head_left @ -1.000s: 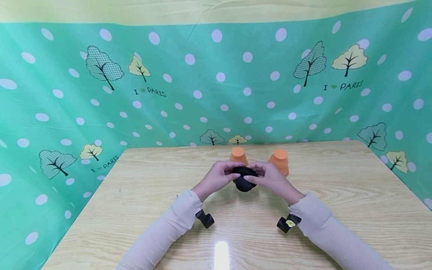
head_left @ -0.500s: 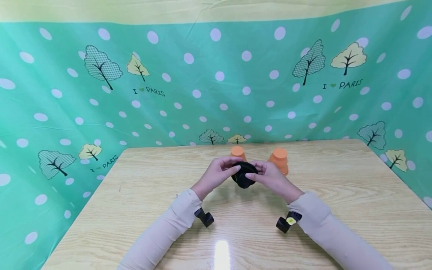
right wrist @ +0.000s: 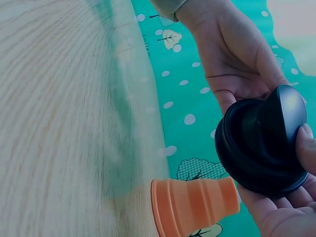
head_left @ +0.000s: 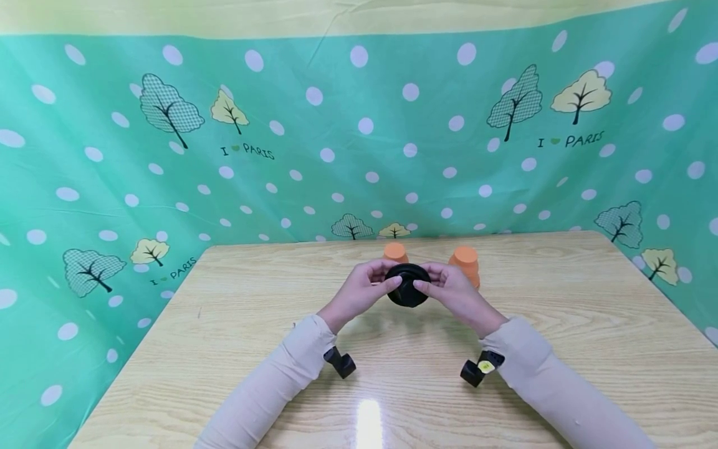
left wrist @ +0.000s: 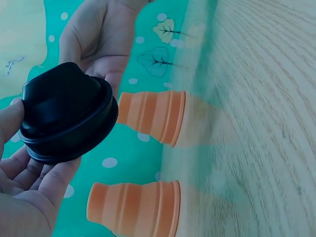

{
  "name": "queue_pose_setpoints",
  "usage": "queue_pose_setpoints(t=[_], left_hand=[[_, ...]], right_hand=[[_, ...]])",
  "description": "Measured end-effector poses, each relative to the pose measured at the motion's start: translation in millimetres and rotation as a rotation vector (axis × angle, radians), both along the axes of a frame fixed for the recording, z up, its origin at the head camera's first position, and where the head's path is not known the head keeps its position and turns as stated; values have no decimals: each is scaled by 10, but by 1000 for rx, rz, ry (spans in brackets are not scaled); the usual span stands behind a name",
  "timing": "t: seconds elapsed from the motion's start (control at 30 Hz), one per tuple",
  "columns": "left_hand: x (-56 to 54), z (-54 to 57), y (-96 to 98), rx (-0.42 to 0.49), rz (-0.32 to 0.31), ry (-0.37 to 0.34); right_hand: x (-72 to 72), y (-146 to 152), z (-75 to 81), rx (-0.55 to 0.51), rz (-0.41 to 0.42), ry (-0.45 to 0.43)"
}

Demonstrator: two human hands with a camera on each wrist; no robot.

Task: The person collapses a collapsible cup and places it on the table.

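Observation:
A round black lid [head_left: 408, 298] with a raised, slanted top is held above the table in front of the person. My left hand [head_left: 363, 290] pinches its left side, thumb on the near face and fingers behind the rim. From the other side my right hand [head_left: 455, 296] grips it the same way. The left wrist view shows the lid's [left wrist: 64, 111] smooth raised part; a stepped rim shows on the lid [right wrist: 256, 148] in the right wrist view. Beyond the hands, two orange ridged cups [head_left: 395, 252] [head_left: 465, 257] stand upside down, partly hidden by the hands and lid.
The wood-grain table [head_left: 235, 312] reaches back to a green dotted curtain [head_left: 280, 156] printed with trees. Black wrist cameras [head_left: 342, 363] [head_left: 477, 370] hang below both sleeves, close above the tabletop.
Both hands have tilted the lid so its round face now shows more toward the head camera, and it sits slightly higher. The thumbs have shifted on it. The orange cups stay put.

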State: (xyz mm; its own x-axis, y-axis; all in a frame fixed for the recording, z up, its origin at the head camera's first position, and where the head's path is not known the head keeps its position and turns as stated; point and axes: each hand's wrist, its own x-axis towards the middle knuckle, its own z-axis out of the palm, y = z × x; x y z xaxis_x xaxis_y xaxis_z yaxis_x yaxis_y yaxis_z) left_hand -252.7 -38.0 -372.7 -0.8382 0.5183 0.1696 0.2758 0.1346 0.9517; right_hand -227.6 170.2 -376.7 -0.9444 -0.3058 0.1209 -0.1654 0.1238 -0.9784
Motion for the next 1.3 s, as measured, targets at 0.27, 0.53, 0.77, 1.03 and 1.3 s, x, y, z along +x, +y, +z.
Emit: queue_pose_setpoints(t=[0.27, 0.53, 0.77, 1.03, 1.3], left_hand=[[-28, -70, 40, -29, 70, 145], [-46, -95, 46, -48, 95, 141], [-24, -46, 29, -47, 29, 107], [-6, -22, 44, -139, 15, 159], [-4, -10, 44, -94, 41, 84]], right_hand=[[7, -8, -1, 3, -17, 0], [-5, 2, -7, 3, -2, -51], [-5, -5, -2, 82, -8, -46], [0, -29, -24, 189, -26, 35], [6, -33, -30, 159, -31, 36]])
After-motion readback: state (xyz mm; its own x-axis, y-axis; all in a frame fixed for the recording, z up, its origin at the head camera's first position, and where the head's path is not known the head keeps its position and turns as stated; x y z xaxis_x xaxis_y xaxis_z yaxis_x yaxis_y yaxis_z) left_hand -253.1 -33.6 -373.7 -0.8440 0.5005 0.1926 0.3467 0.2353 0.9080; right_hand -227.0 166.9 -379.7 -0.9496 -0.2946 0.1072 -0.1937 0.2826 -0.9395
